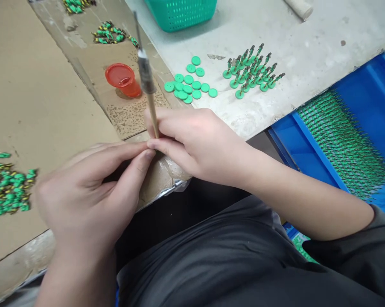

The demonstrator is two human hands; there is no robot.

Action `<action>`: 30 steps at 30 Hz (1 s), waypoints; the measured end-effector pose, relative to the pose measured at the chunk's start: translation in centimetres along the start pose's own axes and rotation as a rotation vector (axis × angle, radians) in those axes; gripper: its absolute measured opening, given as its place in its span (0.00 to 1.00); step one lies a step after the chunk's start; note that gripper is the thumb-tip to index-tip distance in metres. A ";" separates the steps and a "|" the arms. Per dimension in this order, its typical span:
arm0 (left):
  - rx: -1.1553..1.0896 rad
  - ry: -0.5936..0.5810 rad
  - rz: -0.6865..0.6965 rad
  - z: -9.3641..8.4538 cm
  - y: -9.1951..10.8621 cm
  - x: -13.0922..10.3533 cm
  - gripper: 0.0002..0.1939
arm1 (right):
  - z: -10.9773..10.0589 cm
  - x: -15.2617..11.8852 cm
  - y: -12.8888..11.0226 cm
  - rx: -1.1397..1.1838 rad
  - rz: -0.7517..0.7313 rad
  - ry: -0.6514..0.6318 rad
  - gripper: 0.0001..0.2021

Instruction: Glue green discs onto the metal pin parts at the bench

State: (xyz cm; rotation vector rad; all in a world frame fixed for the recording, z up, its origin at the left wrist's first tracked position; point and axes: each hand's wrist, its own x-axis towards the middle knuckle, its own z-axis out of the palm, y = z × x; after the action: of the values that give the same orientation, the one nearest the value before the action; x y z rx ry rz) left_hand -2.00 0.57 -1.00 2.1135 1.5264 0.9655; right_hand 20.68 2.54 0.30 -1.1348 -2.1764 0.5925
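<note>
My right hand [195, 138] is closed around a slim wooden-handled tool [150, 102]. The tool stands nearly upright, with a grey sleeve and a thin dark tip pointing up. Thumb and forefinger of my left hand [93, 183] are pinched together, and their tips meet those of my right hand. Whatever lies between the fingertips is too hidden to make out. Just beyond the hands are a small red cup [133, 87] and a loose group of green discs [188, 79]. Farther right, small green and brown figures [252, 72] stand on similar green discs.
Small green, yellow and brown pieces [13, 187] lie piled at left, with another pile [111, 33] near the back. A green basket [182, 17] stands at the rear. Right of the table edge, a blue bin [323, 157] holds rows of green pieces [342, 140].
</note>
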 end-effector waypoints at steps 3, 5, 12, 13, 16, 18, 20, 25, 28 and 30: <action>-0.047 0.012 0.050 0.1 0.1 0.2 0.06 | 0.3 0.1 0.0 0.011 -0.021 -0.008 0.15; -0.046 0.022 0.088 0.0 0.3 0.3 0.05 | 0.5 0.2 0.1 0.026 -0.028 -0.006 0.14; -0.064 0.027 0.114 0.0 0.6 0.4 0.07 | 0.8 -1.6 0.2 0.077 0.063 0.180 0.13; -0.061 0.024 0.118 0.1 0.5 0.4 0.07 | 0.9 -1.9 0.1 0.082 0.044 0.203 0.14; -0.065 0.023 0.120 0.1 0.5 0.4 0.06 | 1.2 -2.1 0.0 0.078 -0.050 0.208 0.17; -0.072 0.026 0.115 0.1 0.5 0.4 0.06 | 1.3 -1.9 -0.1 0.075 -0.069 0.174 0.17; -0.073 0.030 0.113 0.0 0.5 0.4 0.06 | 1.5 -1.6 -0.2 0.068 -0.042 0.140 0.14; -0.049 0.039 0.147 0.0 0.7 0.4 0.07 | 1.9 -1.6 -0.1 0.069 0.005 0.166 0.11; -0.053 0.045 0.159 0.2 0.6 0.4 0.07 | 2.0 -1.7 0.1 0.083 -0.030 0.186 0.13; -0.058 0.046 0.166 0.2 0.5 0.4 0.06 | 2.0 -1.7 0.0 0.083 -0.022 0.173 0.13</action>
State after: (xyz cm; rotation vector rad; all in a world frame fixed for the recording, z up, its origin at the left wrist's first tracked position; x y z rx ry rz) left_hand -1.43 0.79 -0.70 2.2189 1.3432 1.1078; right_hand 20.09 0.91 -1.66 -1.0761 -1.9962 0.5486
